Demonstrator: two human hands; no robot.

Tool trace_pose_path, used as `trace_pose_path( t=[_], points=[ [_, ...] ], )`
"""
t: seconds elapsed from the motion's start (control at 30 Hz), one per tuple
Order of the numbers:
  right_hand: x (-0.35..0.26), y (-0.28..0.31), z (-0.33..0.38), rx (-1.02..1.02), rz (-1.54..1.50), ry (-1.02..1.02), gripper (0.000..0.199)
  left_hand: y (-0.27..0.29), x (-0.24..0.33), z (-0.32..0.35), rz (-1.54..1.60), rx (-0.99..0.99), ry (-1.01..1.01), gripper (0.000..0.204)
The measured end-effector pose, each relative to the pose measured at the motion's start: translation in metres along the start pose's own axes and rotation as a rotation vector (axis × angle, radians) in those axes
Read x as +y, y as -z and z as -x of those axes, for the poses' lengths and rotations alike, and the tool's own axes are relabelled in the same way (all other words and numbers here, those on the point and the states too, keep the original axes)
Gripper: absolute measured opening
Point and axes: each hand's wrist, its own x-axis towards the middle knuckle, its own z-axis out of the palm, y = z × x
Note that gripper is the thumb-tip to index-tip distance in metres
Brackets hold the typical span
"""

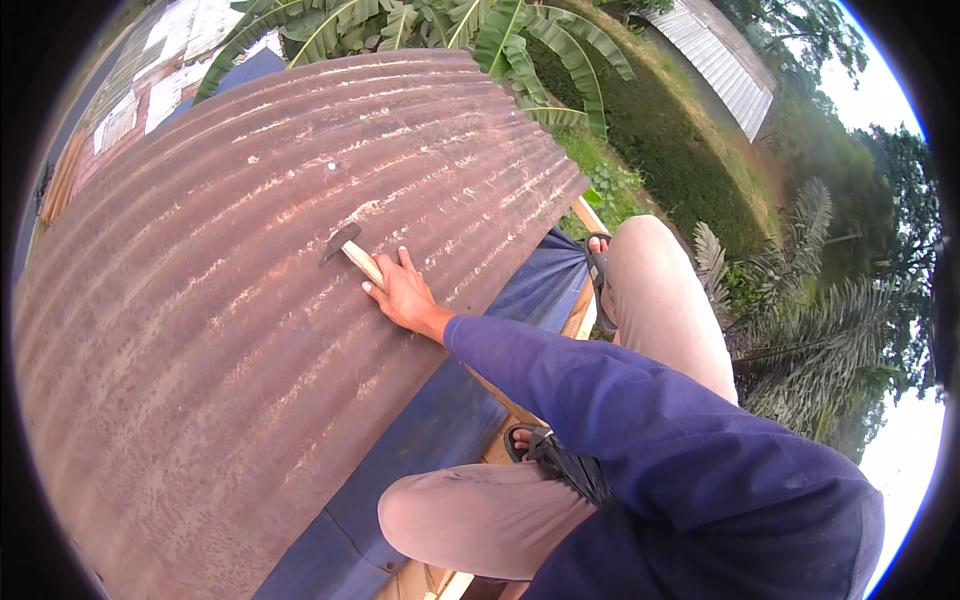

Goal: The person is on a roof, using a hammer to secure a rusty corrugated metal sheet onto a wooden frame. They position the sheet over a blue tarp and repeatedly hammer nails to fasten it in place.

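My right hand (pixel 405 295) reaches in from the right in a dark blue sleeve (pixel 580 375). Its fingers are closed round the pale wooden handle of a hammer (pixel 364 265), and the far end of the handle is hidden under the palm. The dark hammer head (pixel 340 241) rests on a rusty brown corrugated roofing sheet (pixel 270 340). A small pale round spot (pixel 332 166), perhaps a nail head, shows on the sheet farther up. My left hand is out of sight.
Beneath the sheet's near edge runs a blue sheet (pixel 400 465) over wooden beams (pixel 580 312). My sandalled feet (pixel 520 440) are on the timber, knees bent. Banana leaves (pixel 500 45) hang past the far edge. Grassy ground lies below at right, with another metal roof (pixel 715 60) beyond.
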Motion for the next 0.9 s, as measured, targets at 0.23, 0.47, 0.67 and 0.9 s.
trace_pose_path(
  t=[0.23, 0.47, 0.67, 0.9],
  points=[
    [-0.003, 0.007, 0.004, 0.019, 0.045, 0.000, 0.041, -0.005, -0.015, 0.009, -0.002, -0.006, 0.024, 0.060],
    [0.000, 0.005, 0.003, 0.050, 0.060, 0.084, 0.040, -0.007, -0.031, 0.020, -0.008, -0.001, 0.047, 0.063],
    [0.002, 0.003, 0.001, 0.029, 0.042, 0.096, 0.039, 0.002, -0.046, 0.029, -0.031, 0.009, 0.069, 0.067],
    [0.006, -0.001, 0.002, 0.114, 0.077, 0.148, 0.040, 0.018, -0.064, 0.045, -0.056, 0.025, 0.110, 0.072]
  ],
)
